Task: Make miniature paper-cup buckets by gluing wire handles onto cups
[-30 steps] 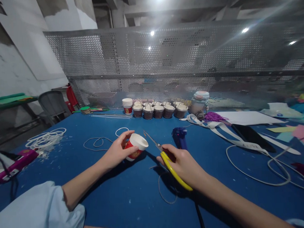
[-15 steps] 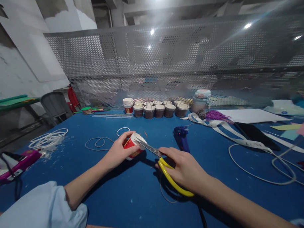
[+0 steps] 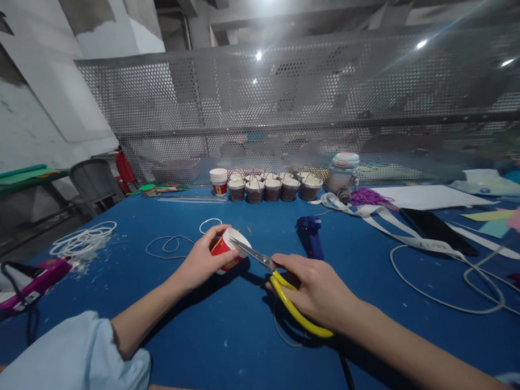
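Note:
My left hand [image 3: 208,256] is wrapped round a red and white paper cup [image 3: 236,237], tilted with its mouth toward the right. Yellow-handled scissors [image 3: 294,307] are in my right hand [image 3: 318,287], its fingers closed on the handles. The blades reach into the mouth of the cup, and their tips lie close together against its white inside. Beyond my right hand rests a blue glue gun [image 3: 310,237] on the blue table [image 3: 214,344]. A loop of grey cord [image 3: 170,246] lies left of the cup.
Along the back stand stacked paper cups [image 3: 219,182], several dark cord-handled cups [image 3: 272,190] and a jar [image 3: 343,172]. White cord [image 3: 83,238] and a magenta power strip [image 3: 41,282] lie left. A measuring tape [image 3: 398,235], purple strands [image 3: 368,197] and a black tablet [image 3: 436,231] lie right.
The scissor blades have drawn closer together inside the cup. Both hands keep nearly the same place.

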The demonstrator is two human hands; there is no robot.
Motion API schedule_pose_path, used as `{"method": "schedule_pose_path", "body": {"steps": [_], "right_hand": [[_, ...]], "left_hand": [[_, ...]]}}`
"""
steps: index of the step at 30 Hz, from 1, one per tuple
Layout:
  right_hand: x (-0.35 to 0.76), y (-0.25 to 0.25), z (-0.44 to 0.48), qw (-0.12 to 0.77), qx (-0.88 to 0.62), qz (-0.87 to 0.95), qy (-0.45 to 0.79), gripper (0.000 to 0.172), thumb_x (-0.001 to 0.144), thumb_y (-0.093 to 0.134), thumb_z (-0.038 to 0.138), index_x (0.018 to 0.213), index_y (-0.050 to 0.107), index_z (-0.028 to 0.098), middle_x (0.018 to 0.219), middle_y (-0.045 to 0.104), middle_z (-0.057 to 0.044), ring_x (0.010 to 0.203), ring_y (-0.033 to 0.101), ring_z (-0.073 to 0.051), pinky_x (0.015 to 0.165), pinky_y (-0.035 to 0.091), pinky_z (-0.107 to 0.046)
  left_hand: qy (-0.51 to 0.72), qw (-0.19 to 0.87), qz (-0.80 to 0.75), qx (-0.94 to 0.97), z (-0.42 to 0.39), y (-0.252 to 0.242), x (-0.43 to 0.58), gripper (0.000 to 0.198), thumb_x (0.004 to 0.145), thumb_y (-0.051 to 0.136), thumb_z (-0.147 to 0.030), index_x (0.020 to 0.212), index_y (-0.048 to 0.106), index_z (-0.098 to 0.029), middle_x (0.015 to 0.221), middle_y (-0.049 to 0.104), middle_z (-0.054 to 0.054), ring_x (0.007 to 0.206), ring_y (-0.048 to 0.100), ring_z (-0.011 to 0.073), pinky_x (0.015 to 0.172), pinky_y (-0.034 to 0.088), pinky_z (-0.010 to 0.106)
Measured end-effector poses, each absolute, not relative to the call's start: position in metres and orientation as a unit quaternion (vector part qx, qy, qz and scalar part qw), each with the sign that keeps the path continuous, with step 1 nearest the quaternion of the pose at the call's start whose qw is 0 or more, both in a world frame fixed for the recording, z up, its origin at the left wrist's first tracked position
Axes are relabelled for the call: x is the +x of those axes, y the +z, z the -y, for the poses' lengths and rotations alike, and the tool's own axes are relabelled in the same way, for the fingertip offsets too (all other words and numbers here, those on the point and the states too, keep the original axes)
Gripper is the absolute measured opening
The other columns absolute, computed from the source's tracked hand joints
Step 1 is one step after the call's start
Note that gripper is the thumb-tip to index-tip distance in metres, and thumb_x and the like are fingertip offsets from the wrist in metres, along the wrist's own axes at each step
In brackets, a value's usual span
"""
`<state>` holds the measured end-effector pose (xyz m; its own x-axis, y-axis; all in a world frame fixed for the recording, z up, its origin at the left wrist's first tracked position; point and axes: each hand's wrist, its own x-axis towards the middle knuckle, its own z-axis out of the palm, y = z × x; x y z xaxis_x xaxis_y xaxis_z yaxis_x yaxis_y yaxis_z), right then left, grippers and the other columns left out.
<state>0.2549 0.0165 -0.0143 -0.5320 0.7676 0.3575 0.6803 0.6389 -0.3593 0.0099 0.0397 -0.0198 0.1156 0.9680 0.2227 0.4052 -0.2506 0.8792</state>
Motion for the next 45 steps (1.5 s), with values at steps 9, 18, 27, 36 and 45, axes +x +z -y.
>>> {"method": "schedule_pose_path", "body": {"steps": [9,18,27,36,45], "right_hand": [[0.2555,-0.0152,-0.0158,0.266,-0.392,0.875,0.096,0.024,0.087,0.061,0.035,0.105,0.065,0.020,0.083,0.071,-0.006,0.075,0.067,-0.019,0.066,0.047,-0.028],[0.2539,-0.0116,-0.0140,0.257,-0.391,0.875,0.123,0.022,0.087,0.061,0.036,0.101,0.064,0.019,0.081,0.071,-0.005,0.064,0.063,-0.017,0.057,0.041,-0.026],[0.2543,-0.0109,-0.0188,0.267,-0.431,0.851,0.138,0.025,0.086,0.061,0.038,0.104,0.064,0.020,0.088,0.071,-0.006,0.072,0.064,-0.019,0.061,0.046,-0.027],[0.2524,-0.0134,-0.0144,0.217,-0.450,0.863,0.074,0.034,0.086,0.060,0.039,0.114,0.063,0.020,0.088,0.069,-0.007,0.078,0.067,-0.024,0.065,0.047,-0.032],[0.2543,-0.0184,-0.0145,0.246,-0.416,0.873,0.063,0.031,0.088,0.057,0.041,0.111,0.063,0.021,0.084,0.070,-0.007,0.076,0.066,-0.021,0.064,0.045,-0.028]], "left_hand": [[0.419,0.323,-0.517,0.673,-0.0395,-0.0190,0.0094,0.056,0.073,0.068,-0.042,0.121,0.051,-0.018,0.122,0.062,0.010,0.112,0.059,0.0258,0.099,0.045,0.041],[0.432,0.349,-0.497,0.666,-0.0424,-0.0226,0.0075,0.057,0.073,0.070,-0.041,0.122,0.051,-0.019,0.124,0.061,0.011,0.114,0.058,0.0268,0.102,0.043,0.044],[0.432,0.345,-0.523,0.649,-0.0416,-0.0196,0.0080,0.064,0.071,0.070,-0.044,0.127,0.051,-0.020,0.123,0.061,0.010,0.107,0.060,0.0250,0.094,0.049,0.038],[0.398,0.299,-0.546,0.674,-0.0347,-0.0166,0.0136,0.061,0.071,0.069,-0.046,0.124,0.052,-0.022,0.120,0.061,0.006,0.105,0.061,0.0249,0.093,0.049,0.037],[0.407,0.295,-0.544,0.672,-0.0328,-0.0157,0.0156,0.057,0.071,0.069,-0.041,0.122,0.053,-0.022,0.115,0.063,0.005,0.101,0.061,0.0227,0.091,0.050,0.036]]}}
